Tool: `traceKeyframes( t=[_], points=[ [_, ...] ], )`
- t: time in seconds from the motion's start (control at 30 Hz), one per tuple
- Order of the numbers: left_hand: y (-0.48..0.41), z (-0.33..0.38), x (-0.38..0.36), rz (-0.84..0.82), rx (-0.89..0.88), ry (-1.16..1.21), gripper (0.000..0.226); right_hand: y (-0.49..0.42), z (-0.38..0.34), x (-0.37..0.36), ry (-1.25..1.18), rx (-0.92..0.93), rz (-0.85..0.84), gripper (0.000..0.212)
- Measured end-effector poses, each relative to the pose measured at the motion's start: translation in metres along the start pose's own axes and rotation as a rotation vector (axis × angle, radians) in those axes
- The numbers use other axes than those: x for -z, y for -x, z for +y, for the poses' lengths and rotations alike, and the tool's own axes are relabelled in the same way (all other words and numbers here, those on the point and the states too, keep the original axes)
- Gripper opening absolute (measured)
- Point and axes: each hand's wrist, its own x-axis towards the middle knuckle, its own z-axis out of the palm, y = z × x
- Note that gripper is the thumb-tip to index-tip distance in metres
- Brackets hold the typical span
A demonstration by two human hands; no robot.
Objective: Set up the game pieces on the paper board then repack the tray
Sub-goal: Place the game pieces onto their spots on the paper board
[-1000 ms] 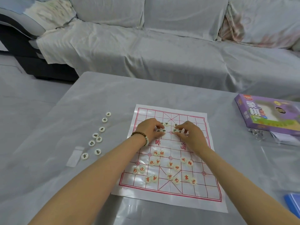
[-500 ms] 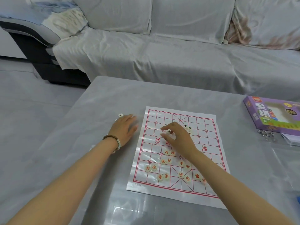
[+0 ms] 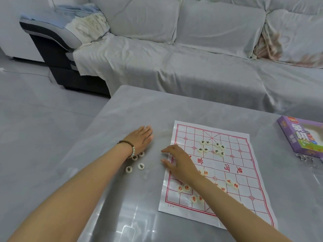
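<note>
Released and flat, the left grip (image 3: 140, 138) lies with straight fingers over the glossy grey worktop (image 3: 122, 109), just left of the white paper board with a red grid (image 3: 248, 189); its fingertips blur on my feed. A bracelet of brown and white beads (image 3: 128, 148) circles that wrist. The right grip (image 3: 178, 161) is released too, fingers spread and grasping nothing, over the board's left edge.

Four round cream pieces with black characters (image 3: 141, 166) lie loose on the worktop off the board, near the left wrist, two of them just beside the bracelet. I count eight more black-lettered pieces (image 3: 205, 149) paired on the board's far half. Cream pieces with red characters (image 3: 229, 181) sit on the near half, some hidden by the right forearm. A purple cardboard game box (image 3: 300, 137) rests at the far right, apart from the board.
</note>
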Motion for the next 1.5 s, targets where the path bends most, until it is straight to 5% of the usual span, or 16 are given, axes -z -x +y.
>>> traceKeyframes(
  t=[0.13, 0.23, 0.43, 0.8, 1.5],
  points=[
    [0.037, -0.029, -0.011, 0.056, 0.028, 0.044, 0.059, -0.006, -0.013, -0.008, 0.000, 0.016, -0.034, 0.033],
    [0.070, -0.041, -0.019, 0.096, 0.034, 0.069, 0.090, -0.014, -0.029, -0.021, -0.028, 0.050, -0.073, 0.039],
    [0.125, -0.047, -0.030, 0.161, 0.035, 0.128, 0.111, -0.020, -0.058, -0.043, -0.051, 0.085, -0.120, 0.047],
    [0.166, -0.031, -0.036, 0.256, -0.049, 0.323, 0.033, 0.012, -0.053, -0.037, 0.052, 0.176, -0.089, 0.030],
    [0.178, -0.020, -0.032, 0.342, 0.110, 0.444, 0.021, 0.022, -0.073, -0.042, -0.057, 0.123, -0.167, 0.021]
  ],
)
